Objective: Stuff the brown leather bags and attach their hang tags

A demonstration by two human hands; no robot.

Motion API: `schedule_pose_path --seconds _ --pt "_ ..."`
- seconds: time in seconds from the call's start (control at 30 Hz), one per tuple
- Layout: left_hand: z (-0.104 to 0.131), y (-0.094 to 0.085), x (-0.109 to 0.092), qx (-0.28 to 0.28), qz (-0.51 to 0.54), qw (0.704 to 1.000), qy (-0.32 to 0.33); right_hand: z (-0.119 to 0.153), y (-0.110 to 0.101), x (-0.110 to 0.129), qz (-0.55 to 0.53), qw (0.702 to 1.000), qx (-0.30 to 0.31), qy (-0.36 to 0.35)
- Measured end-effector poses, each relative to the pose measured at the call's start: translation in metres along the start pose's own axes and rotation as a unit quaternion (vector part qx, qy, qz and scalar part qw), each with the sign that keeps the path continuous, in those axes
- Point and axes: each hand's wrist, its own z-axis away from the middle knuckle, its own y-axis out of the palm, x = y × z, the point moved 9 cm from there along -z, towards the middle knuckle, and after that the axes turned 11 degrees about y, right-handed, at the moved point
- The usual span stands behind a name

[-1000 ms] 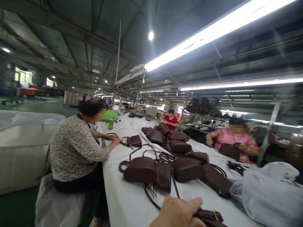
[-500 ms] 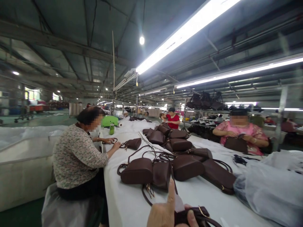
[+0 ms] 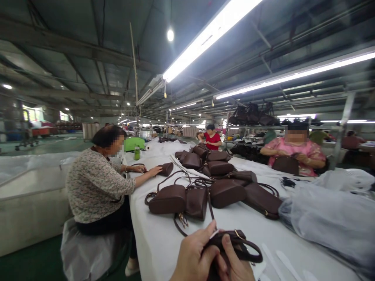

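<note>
Both my hands are around a dark brown handbag (image 3: 234, 236) at the bottom of the head view, over the near end of the table. My left hand (image 3: 193, 249) grips its left side, with a sliver of something white at the fingertips. On the bag's near side my right hand (image 3: 234, 259) is closed, thumb pressed on the edge. A looped handle and gold-coloured hardware show to the right of the thumb. The bag's lower part is hidden by my hands and the frame edge. Just beyond lies a brown handbag (image 3: 167, 200) with its strap trailing towards me.
More brown handbags (image 3: 228, 192) lie heaped along the white-covered table (image 3: 155, 246). A clear plastic bag (image 3: 325, 210) bulges at the right. One co-worker (image 3: 99, 183) sits at the left edge, another in pink (image 3: 304, 150) at the right. White strips (image 3: 284, 263) lie near my right hand.
My left index finger, raised before, has folded down to the bag. The held bag has come up further into view. The left co-worker's hand has reached onto a bag.
</note>
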Motion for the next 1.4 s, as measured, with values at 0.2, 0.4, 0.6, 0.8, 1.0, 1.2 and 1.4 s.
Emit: schedule_pose_path --seconds 0.2,0.4,0.6,0.8,1.0,1.2,1.4 --pt "-0.005 -0.015 0.012 -0.037 0.039 0.996 -0.073 0.019 0.014 0.031 0.012 0.999 0.049 0.007" --pt "-0.012 -0.017 0.017 -0.031 0.087 0.990 -0.103 0.031 -0.003 0.052 0.110 0.993 0.048 -0.021" --pt "-0.013 -0.012 0.010 0.006 0.061 0.993 -0.099 0.055 0.011 0.062 0.069 0.987 0.130 -0.056" --pt "-0.016 -0.007 0.001 0.057 0.031 0.994 -0.084 0.062 0.008 0.077 0.091 0.987 0.089 -0.101" --pt "-0.013 -0.006 -0.003 0.058 0.031 0.994 -0.084 0.054 0.003 0.078 0.138 0.984 0.032 -0.113" --pt "-0.011 -0.003 -0.006 0.057 0.064 0.993 -0.085 0.045 0.003 0.060 0.159 0.986 0.020 -0.041" --pt "-0.006 -0.001 -0.006 0.069 0.020 0.995 -0.066 0.045 0.002 0.061 0.173 0.984 0.016 -0.037"
